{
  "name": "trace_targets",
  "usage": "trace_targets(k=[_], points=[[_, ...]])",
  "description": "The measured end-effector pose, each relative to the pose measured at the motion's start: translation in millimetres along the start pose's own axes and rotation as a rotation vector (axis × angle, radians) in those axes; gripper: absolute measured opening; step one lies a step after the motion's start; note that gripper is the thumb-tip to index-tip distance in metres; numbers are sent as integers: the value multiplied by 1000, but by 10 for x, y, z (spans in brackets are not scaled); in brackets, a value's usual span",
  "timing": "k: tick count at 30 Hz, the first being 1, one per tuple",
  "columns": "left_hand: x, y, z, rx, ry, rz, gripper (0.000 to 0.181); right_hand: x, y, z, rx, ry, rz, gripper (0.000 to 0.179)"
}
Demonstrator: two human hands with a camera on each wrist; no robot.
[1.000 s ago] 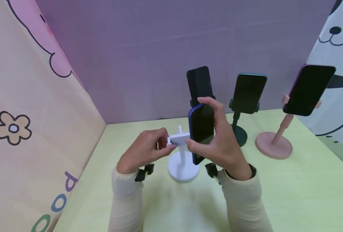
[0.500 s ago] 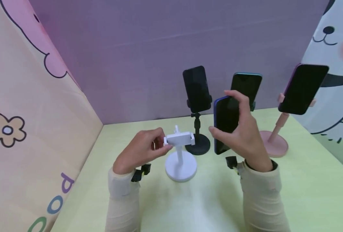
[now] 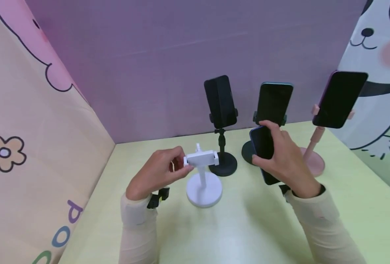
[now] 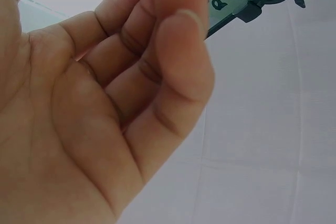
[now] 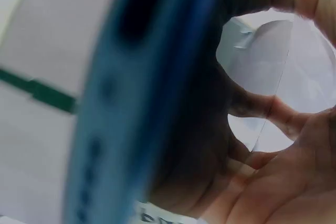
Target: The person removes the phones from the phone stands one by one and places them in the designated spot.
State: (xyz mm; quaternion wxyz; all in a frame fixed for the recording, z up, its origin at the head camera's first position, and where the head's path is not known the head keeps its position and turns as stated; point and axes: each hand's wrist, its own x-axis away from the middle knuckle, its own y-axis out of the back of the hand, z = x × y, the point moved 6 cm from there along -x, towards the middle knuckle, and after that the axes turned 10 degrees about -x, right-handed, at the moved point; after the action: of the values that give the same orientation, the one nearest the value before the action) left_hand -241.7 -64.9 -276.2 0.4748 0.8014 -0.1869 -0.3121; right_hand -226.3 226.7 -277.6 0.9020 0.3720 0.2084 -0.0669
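Note:
A white phone stand [image 3: 204,192] with a round base is upright on the table, its phone clamp [image 3: 201,158] holding no phone. My left hand [image 3: 157,172] pinches the left end of that clamp between thumb and fingers. Off to the right, my right hand [image 3: 287,161] grips a smartphone [image 3: 263,143] with a blue edge and dark screen, thumb on one side and fingers on the other. The phone is tilted, and it overlaps the dark green stand in the head view. Its blue edge [image 5: 118,108], with port and speaker holes, fills the middle of the right wrist view.
Behind stand a black phone stand [image 3: 225,164], a dark green one [image 3: 249,152] and a pink one [image 3: 315,161], each with a dark-screened phone in its clamp. A purple cloth wall [image 3: 148,73] closes the back; printed panels flank the pale green table [image 3: 228,234].
My right hand has carried the phone from beside the white clamp to the right, then lower. My left hand stays at the clamp, and the view has shifted slightly.

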Motion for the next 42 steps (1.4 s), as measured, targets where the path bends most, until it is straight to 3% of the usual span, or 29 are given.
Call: trace_targets(k=[7, 13, 21, 26, 34, 42], points=[[9, 15, -3, 9, -18, -23, 19, 93, -78, -491, 63, -103, 92, 89], [2, 1, -6, 0, -21, -21, 19, 245, -123, -859, 91, -150, 111, 85], [-7, -19, -9, -2, -15, -6, 19, 464, -347, -1355, 158, -294, 298, 91], [-20, 2, -10, -2, -16, -12, 19, 534, -412, -1481, 202, -306, 346, 88], [-25, 25, -4, 4, -14, -11, 20, 550, -418, -1521, 255, -339, 318, 115], [-14, 14, 8, 1, 2, -7, 20, 562, -458, -1549, 312, -397, 358, 106]])
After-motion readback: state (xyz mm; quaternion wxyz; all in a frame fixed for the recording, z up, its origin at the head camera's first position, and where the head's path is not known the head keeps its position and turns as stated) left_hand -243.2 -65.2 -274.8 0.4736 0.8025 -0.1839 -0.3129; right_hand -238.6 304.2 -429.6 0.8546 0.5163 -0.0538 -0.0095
